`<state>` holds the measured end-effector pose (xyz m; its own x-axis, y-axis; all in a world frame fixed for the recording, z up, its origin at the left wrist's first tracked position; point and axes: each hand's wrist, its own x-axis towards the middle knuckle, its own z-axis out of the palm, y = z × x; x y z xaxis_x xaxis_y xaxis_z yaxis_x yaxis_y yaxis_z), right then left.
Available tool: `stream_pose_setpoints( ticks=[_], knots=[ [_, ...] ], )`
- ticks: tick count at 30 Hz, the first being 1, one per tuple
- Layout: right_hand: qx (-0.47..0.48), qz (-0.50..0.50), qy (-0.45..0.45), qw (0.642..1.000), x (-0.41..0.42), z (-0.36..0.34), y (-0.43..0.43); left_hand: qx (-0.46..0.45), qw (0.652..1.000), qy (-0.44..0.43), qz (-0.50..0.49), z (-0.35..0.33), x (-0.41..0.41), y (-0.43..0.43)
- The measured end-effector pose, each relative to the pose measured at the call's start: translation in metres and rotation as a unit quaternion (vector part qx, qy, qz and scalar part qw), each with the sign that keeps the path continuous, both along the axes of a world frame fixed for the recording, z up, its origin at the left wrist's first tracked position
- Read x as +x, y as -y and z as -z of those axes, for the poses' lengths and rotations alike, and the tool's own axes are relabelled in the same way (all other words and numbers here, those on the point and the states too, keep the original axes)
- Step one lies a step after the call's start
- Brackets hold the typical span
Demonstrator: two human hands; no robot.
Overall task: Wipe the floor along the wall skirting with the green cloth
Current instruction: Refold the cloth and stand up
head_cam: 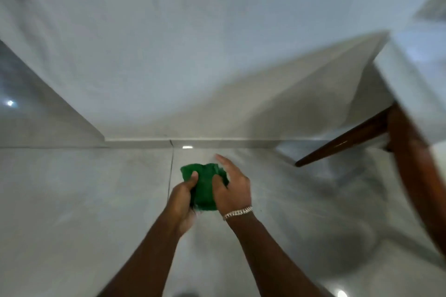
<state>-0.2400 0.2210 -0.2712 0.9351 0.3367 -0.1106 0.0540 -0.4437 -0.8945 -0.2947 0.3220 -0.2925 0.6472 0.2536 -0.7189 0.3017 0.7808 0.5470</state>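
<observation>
The green cloth is bunched up between both hands, held above the pale tiled floor. My left hand grips its left side with the thumb pressed on top. My right hand, with a bracelet at the wrist, holds the right side; its thumb is on the cloth and its forefinger points toward the wall. The low skirting runs across just beyond the cloth, at the foot of the white wall. The whole frame is blurred.
A dark wooden furniture leg and a crossbar stand to the right under a pale top. A wall corner juts out at the left. A tile joint runs from the skirting toward me.
</observation>
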Motion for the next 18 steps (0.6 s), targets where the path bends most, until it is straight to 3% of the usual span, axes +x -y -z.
stream_pose_setpoints(
  ticks=[4, 9, 14, 18],
  knots=[
    [-0.042, 0.143, -0.084, 0.985, 0.009, -0.157, 0.064, -0.004, 0.997, 0.051, 0.055, -0.156, 0.013, 0.042],
    [-0.008, 0.192, -0.144, 0.971, 0.041, -0.296, 0.158, 0.07, 0.987, 0.052, 0.138, -0.292, 0.061, 0.121],
    [-0.095, 0.252, -0.078, 0.96, 0.112, -0.343, 0.26, 0.164, 0.955, 0.051, 0.242, -0.341, 0.141, 0.214],
    [-0.118, 0.272, -0.073, 0.952, 0.2, -0.306, 0.331, 0.224, 0.94, 0.029, 0.254, -0.314, 0.227, 0.289]
  ],
)
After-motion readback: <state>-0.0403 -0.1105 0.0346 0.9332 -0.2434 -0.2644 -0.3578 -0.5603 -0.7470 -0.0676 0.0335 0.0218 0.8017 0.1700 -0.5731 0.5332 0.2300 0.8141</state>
